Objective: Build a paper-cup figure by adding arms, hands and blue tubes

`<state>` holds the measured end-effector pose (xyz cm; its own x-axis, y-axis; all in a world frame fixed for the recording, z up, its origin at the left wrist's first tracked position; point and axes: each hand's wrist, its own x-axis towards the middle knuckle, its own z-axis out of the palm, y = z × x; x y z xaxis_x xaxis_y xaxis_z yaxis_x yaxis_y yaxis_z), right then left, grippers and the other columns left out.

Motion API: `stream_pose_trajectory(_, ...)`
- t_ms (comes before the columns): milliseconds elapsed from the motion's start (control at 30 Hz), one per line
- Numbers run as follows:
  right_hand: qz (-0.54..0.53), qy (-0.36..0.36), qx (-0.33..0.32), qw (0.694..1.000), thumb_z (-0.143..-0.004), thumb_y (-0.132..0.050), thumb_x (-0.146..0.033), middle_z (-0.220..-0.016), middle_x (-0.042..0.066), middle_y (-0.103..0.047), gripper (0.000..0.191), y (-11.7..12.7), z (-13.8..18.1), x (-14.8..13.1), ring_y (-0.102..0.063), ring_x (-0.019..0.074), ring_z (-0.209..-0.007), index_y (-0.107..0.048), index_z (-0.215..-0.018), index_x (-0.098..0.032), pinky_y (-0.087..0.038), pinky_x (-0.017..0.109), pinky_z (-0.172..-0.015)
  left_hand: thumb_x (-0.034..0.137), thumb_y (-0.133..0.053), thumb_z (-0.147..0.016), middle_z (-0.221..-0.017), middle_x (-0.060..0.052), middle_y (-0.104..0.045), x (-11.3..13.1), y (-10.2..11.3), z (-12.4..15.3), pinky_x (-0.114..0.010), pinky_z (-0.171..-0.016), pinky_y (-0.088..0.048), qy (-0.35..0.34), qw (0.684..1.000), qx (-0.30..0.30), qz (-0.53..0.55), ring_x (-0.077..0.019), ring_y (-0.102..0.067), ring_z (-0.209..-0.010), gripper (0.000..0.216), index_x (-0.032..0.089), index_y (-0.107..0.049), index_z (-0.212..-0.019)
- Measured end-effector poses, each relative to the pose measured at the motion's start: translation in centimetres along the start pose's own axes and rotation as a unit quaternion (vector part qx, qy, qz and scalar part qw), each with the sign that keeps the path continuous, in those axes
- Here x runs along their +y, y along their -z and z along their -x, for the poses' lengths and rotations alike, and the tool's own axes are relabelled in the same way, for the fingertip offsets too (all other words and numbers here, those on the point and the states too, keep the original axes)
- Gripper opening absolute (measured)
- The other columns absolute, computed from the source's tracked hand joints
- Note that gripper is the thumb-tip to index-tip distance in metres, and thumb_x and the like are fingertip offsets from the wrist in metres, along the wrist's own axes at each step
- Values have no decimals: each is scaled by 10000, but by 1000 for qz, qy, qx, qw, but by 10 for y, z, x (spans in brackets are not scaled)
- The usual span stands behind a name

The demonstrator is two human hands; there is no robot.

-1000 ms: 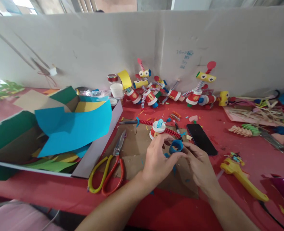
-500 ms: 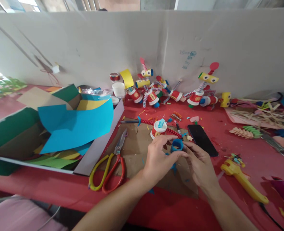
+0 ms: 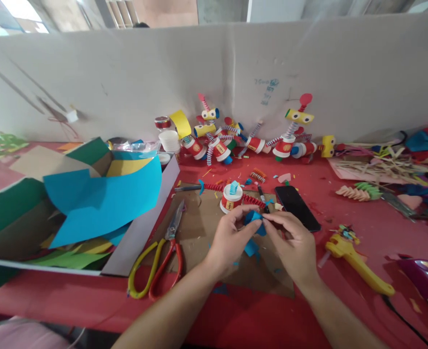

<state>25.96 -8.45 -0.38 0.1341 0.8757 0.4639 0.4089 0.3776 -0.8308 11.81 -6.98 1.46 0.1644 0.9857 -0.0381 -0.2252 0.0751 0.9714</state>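
A small blue paper ring [image 3: 254,219] is pinched between my two hands above a brown cardboard mat [image 3: 195,232]. My left hand [image 3: 232,235] is closed round its left side, thumb in front. On the right, the fingertips of my right hand [image 3: 292,242] press against its edge. Beneath my hands lies another blue paper piece [image 3: 251,248], partly covered. Just behind stands a red and white paper cup [image 3: 231,198] with folded red paper arms and a light blue folded strip on top.
Scissors [image 3: 170,247] with yellow and red handles lie left of my hands, beside a box of coloured paper [image 3: 137,247]. To the right are a phone [image 3: 297,208] and a yellow glue gun [image 3: 359,264]. Several paper-cup figures [image 3: 219,148] stand along the grey partition [image 3: 127,72].
The blue ring has turned, so its round opening no longer faces me. My right fingertips have moved to its near edge. The whole view has shifted slightly.
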Motion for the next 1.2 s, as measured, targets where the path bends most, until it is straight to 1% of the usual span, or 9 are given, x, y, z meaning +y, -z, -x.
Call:
stream_pose_trajectory(100,47,60,-5,997,-860,-619,-218,-898,47,-684,154,-1,1,-3,-644,200,-833,-743,-929,-276,-522,358,-796,221,-663,-790,-947,-51,-691,-2,0,-1,-255,-772,-521,26,1000,-1,17,-137,-635,-849,257,162,-683,-1040)
stream_pose_trajectory(200,43,51,-8,998,-867,-611,-229,-973,61,-660,172,-3,4,-1,-636,205,-874,-709,-1001,-271,-523,366,-804,239,-671,-783,-916,-42,-684,1,0,-1,-247,-751,-524,45,998,6,36,-126,-632,-813,246,163,-682,-1017)
stream_pose_trajectory(300,-15,-13,5,1000,-840,-658,-279,-1005,63,-620,234,-4,7,2,-614,193,-848,-623,-1069,-248,-518,349,-767,252,-662,-792,-880,-32,-676,3,0,-1,-247,-751,-526,47,997,25,56,-114,-625,-777,226,167,-675,-1001)
stream_pose_trajectory(400,-72,-108,-16,991,-811,-695,-362,-897,36,-634,242,-4,6,2,-600,185,-802,-608,-997,-235,-495,321,-733,258,-661,-793,-852,-30,-672,4,1,-2,-262,-747,-530,38,996,39,67,-118,-622,-758,199,175,-671,-973)
stream_pose_trajectory(533,-181,-231,-46,955,-786,-699,-441,-789,16,-641,254,-3,-1,0,-577,156,-711,-643,-876,-210,-456,260,-621,247,-682,-771,-1052,-67,-678,3,2,-2,-271,-775,-521,9,997,42,65,-146,-635,-879,165,169,-653,-914)
stream_pose_trajectory(633,-237,-271,-40,932,-731,-742,-431,-715,-10,-613,265,-3,-5,-1,-518,122,-623,-652,-838,-206,-400,231,-549,244,-679,-777,-1141,-80,-658,1,2,-2,-292,-836,-509,-14,998,39,47,-180,-624,-1013,145,172,-640,-896)
stream_pose_trajectory(733,-271,-297,-91,911,-741,-728,-400,-644,-26,-589,200,-3,-5,-2,-481,112,-585,-684,-756,-205,-383,237,-550,233,-667,-792,-1165,-82,-647,0,2,-1,-315,-882,-494,-36,999,31,19,-193,-614,-1068,112,176,-628,-881)
stream_pose_trajectory(967,-281,-306,-77,907,-736,-688,-362,-594,-38,-552,193,-1,-5,0,-443,120,-565,-658,-619,-212,-355,262,-563,190,-607,-826,-1173,-107,-664,3,2,1,-348,-926,-484,-86,990,0,-112,-208,-625,-1088,70,172,-663,-864)
stream_pose_trajectory(1200,-264,-293,-66,917,-753,-635,-318,-611,-35,-516,169,-2,-6,1,-430,129,-606,-643,-613,-224,-357,261,-596,176,-580,-843,-1097,-96,-704,2,2,2,-363,-942,-487,-97,985,-24,-139,-211,-641,-1074,107,176,-687,-839)
